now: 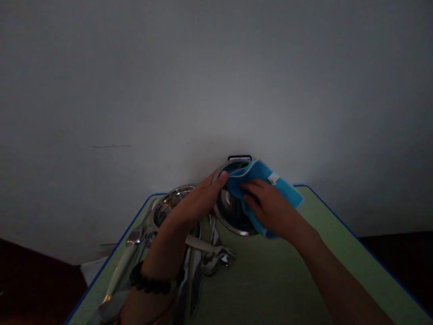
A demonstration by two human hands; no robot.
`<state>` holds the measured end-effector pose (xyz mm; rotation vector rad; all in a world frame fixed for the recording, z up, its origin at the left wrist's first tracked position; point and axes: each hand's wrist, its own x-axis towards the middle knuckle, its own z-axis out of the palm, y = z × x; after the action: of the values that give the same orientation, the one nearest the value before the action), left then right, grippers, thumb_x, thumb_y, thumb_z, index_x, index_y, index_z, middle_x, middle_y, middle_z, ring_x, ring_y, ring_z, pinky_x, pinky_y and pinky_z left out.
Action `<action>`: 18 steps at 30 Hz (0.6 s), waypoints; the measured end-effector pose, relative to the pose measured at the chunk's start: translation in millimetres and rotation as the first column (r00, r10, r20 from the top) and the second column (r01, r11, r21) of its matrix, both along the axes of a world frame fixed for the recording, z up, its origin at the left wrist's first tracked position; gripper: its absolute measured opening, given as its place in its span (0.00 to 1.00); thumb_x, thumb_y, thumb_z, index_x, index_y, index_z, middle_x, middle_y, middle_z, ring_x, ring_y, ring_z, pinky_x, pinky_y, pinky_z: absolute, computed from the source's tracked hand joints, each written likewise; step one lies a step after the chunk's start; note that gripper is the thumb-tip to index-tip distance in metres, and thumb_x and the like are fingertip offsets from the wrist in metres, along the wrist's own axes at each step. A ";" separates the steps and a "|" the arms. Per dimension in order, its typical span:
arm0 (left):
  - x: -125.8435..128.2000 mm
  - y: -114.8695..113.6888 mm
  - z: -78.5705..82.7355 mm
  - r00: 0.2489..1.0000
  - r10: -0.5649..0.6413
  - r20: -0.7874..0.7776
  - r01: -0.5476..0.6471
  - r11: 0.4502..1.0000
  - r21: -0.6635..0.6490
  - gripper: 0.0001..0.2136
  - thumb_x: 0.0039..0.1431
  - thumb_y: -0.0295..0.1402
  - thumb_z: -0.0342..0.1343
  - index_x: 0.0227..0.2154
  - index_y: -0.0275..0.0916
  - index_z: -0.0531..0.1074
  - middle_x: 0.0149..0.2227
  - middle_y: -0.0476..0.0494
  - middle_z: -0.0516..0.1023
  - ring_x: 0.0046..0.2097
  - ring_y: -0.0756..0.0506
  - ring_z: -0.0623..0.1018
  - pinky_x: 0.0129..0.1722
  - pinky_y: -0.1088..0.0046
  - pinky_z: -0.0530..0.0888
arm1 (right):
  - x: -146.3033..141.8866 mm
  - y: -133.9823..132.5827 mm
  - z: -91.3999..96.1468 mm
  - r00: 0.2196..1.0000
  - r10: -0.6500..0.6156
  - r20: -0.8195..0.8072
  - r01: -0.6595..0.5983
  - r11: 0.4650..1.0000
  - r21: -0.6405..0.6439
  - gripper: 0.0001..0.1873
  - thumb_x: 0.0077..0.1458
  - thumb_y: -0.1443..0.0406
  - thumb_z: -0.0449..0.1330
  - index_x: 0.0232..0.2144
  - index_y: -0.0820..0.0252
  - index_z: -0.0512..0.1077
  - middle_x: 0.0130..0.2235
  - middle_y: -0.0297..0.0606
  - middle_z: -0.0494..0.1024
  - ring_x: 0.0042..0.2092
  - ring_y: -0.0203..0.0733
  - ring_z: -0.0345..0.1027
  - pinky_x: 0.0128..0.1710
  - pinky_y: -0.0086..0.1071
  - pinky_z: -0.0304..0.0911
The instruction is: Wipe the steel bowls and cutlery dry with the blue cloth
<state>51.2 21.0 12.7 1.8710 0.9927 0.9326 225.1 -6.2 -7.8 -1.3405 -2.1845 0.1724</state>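
Note:
My left hand [206,194] grips the left rim of a shiny metal bowl [230,205], its thumb over the edge and the other fingers hidden behind. The bowl is tilted so its inside faces me. In my right hand [265,203] is a blue cloth [286,187] with a pale edge and a small white label, pressed against the bowl's inner right side. A second metal bowl [171,201] stands on the table to the left, partly behind my left forearm. Below the hands lie a fork [225,256] with a pale handle and a spoon [209,264].
The green table [270,280] has a blue edge and stands against a grey wall [216,81]. A knife [196,282] and more cutlery lie around my left forearm. Another spoon [135,235] is at the left. A phone [240,158] shows behind the held bowl.

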 end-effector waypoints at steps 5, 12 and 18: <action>4.1 -2.7 5.0 1.000 0.021 -0.013 -0.020 0.998 0.061 0.21 0.62 0.43 0.37 0.53 0.41 0.62 0.54 0.45 0.68 0.55 0.44 0.66 0.57 0.65 0.60 | -9.5 -2.2 -10.4 0.993 -0.088 0.075 0.075 0.985 0.155 0.23 0.53 0.71 0.51 0.53 0.60 0.64 0.59 0.49 0.56 0.60 0.54 0.45 0.58 0.51 0.47; 7.3 -2.3 -1.5 0.998 0.068 0.012 -0.069 0.997 0.046 0.20 0.61 0.45 0.39 0.52 0.45 0.63 0.55 0.49 0.68 0.58 0.43 0.63 0.59 0.65 0.56 | -19.1 -4.5 -18.9 0.980 0.162 -0.118 -0.171 0.982 -0.077 0.28 0.58 0.66 0.44 0.61 0.65 0.47 0.63 0.49 0.48 0.64 0.46 0.37 0.61 0.47 0.42; 6.2 -1.2 -1.3 0.996 0.061 0.063 -0.063 0.998 0.026 0.22 0.61 0.48 0.35 0.51 0.47 0.63 0.56 0.49 0.66 0.59 0.43 0.61 0.60 0.64 0.56 | -14.9 -4.2 -4.6 0.910 0.347 -0.226 -0.372 0.925 -0.075 0.23 0.60 0.65 0.45 0.57 0.57 0.57 0.60 0.41 0.60 0.61 0.40 0.50 0.60 0.44 0.48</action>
<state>57.4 19.8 11.5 1.8315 1.0095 1.0403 210.2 -10.4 -12.4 -0.9140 -2.2465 0.5644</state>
